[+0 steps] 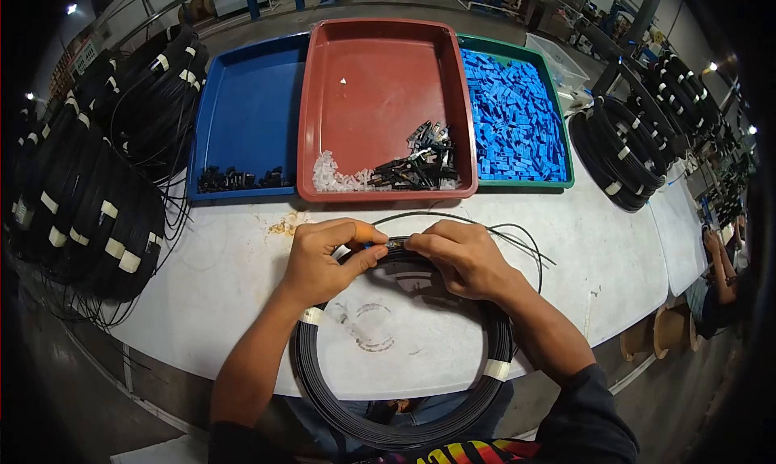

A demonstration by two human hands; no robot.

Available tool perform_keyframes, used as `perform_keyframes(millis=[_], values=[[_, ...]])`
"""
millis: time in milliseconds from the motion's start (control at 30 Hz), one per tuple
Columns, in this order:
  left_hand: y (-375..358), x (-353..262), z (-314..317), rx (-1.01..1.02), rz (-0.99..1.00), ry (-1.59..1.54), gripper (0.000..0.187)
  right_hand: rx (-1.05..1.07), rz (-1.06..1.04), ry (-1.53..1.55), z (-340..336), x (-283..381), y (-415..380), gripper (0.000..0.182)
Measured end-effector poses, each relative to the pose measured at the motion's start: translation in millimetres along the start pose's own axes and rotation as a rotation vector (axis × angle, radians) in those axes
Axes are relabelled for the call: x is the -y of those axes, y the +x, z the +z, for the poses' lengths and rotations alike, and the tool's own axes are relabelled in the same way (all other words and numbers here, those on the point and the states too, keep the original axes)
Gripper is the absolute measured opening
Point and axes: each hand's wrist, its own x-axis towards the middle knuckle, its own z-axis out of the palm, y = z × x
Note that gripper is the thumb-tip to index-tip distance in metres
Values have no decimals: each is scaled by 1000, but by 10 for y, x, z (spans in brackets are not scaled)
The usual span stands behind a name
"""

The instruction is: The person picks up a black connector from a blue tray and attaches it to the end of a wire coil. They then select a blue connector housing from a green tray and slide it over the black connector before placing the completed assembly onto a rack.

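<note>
A coil of thin black cable (323,377), bound with white tape (498,370), lies across the near table edge and over my lap. At its far side, my left hand (327,258) is closed in a pinch on a small connector (394,244) with a bit of blue beside it. Something orange covers that hand's index finger. My right hand (465,258) pinches the same small piece from the other side, thumb and index finger pressed together. The fingertips hide most of the connector. A loose cable end (540,256) curves out past my right hand.
Beyond the hands stand a blue tray (250,112) with small black parts, a red tray (380,84) with clear and black pieces, and a green tray (568,161) full of blue clips (517,116). Cable coils (89,205) pile at left; more coils (618,153) stand right.
</note>
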Motion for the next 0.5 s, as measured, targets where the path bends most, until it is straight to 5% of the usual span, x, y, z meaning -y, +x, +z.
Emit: perform_keyframes(millis=[500], values=[[-27, 21, 53, -40, 13, -91, 19, 47, -46, -90, -24, 66, 3, 56]])
